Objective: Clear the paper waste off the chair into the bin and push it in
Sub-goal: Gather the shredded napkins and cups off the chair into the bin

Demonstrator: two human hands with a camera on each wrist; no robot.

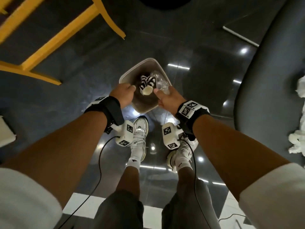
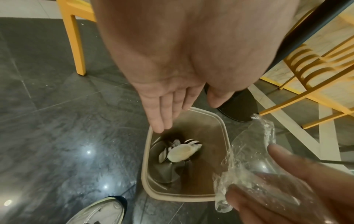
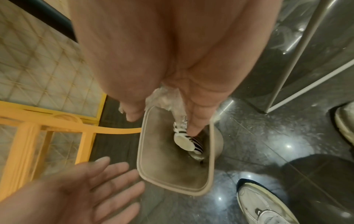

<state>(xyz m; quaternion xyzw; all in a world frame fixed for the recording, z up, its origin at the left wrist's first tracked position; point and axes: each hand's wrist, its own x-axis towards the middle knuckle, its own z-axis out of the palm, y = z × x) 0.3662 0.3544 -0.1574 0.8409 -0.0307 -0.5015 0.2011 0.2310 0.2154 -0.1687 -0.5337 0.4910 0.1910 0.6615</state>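
Observation:
A beige bin [image 1: 143, 104] stands on the dark floor in front of my feet. A black-and-white striped paper cup [image 1: 147, 83] lies inside it. My left hand [image 1: 125, 93] hovers over the bin's left rim [image 2: 144, 166], fingers [image 2: 162, 115] straight and holding nothing. My right hand [image 1: 166, 96] holds a crumpled clear plastic wrapper [image 1: 160, 81] between thumb and fingers over the bin's right side [image 3: 211, 151]. The wrapper [image 2: 249, 159] hangs partly inside the opening. Crumpled white paper [image 1: 297, 141] lies on the dark grey chair [image 1: 264, 80] at the right.
A yellow wooden chair frame [image 1: 57, 38] stands at the upper left. A black round table base [image 2: 239, 106] sits just beyond the bin. My white shoes [image 1: 140, 134] are close to the bin's near side. A white object [image 1: 5, 133] lies at the left edge.

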